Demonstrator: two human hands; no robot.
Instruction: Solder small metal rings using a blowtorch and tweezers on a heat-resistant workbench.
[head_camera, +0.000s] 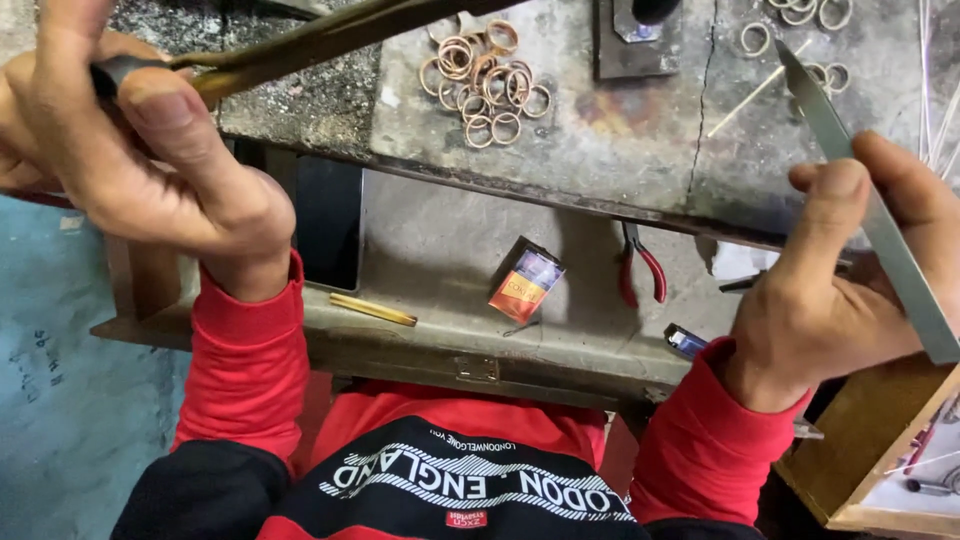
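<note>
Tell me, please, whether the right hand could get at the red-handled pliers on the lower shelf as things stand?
Probably not yet: the right hand is closed around a flat metal file. The red-handled pliers lie just beside it on the lower shelf, with nothing between them.

Left hand (150, 150) closed round a dark brass-coloured rod (330, 35) lying across the grey desk (640, 150). Right hand (840, 270) grips a flat grey metal strip (870, 210), tilted, tip toward the desk's far side. Pile of copper-coloured rings (485, 80) on the desk near the rod; a few paler rings (800, 12) at top right. Lower shelf (450, 260): small red-and-blue box (525, 282), red-handled pliers (640, 270), short yellow stick (372, 309). Red sleeves (245, 370) on both arms.
</note>
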